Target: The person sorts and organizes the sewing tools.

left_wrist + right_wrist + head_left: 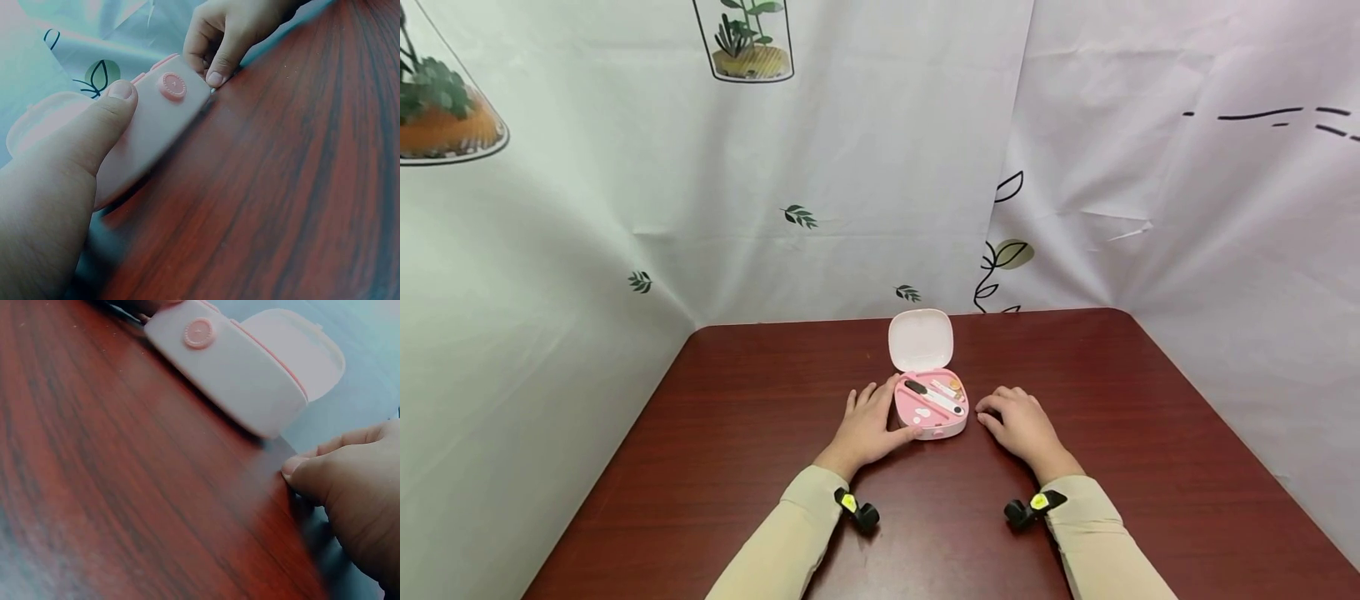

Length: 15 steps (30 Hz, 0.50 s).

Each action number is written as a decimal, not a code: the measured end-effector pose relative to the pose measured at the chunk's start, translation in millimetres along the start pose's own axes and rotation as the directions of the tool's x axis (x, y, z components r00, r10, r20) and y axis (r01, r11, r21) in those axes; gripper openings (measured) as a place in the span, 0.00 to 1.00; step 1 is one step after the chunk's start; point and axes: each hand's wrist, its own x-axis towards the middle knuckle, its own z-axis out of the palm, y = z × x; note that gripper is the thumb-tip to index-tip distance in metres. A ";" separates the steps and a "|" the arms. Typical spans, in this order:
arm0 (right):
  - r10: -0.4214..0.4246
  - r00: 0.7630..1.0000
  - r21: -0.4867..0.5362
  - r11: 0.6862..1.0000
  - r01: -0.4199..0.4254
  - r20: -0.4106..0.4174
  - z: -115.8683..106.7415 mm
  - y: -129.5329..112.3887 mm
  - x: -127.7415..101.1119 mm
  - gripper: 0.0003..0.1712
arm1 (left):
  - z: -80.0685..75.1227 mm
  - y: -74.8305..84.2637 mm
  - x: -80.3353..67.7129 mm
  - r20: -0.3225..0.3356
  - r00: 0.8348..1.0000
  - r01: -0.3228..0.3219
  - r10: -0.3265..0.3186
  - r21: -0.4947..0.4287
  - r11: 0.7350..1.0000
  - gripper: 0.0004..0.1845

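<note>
I sit at a makeshift recording booth: plant-printed white sheets (850,167) hang around my dark red wooden counter (760,400).

A dark red wooden table (737,417) fills the lower frame; at its centre lies an open pink case (931,407), with both hands resting beside it.
</note>
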 end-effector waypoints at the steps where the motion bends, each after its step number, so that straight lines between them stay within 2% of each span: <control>1: 0.010 1.000 0.000 1.000 -0.010 0.006 -0.3 -1.1 0.5 0.04 | 0.1 -0.2 0.0 0.001 1.000 0.000 0.000 0.000 1.000 0.54; 7: 0.062 0.998 0.016 0.998 -0.063 0.022 -1.0 -3.2 3.1 0.06 | 1.4 -1.0 0.4 0.001 1.000 0.005 -0.005 0.000 1.000 0.54; 15: 0.028 0.999 0.123 0.992 -0.023 -0.038 6.6 4.4 2.5 0.09 | 2.7 -3.1 1.0 -0.001 1.000 0.005 -0.005 0.002 1.000 0.54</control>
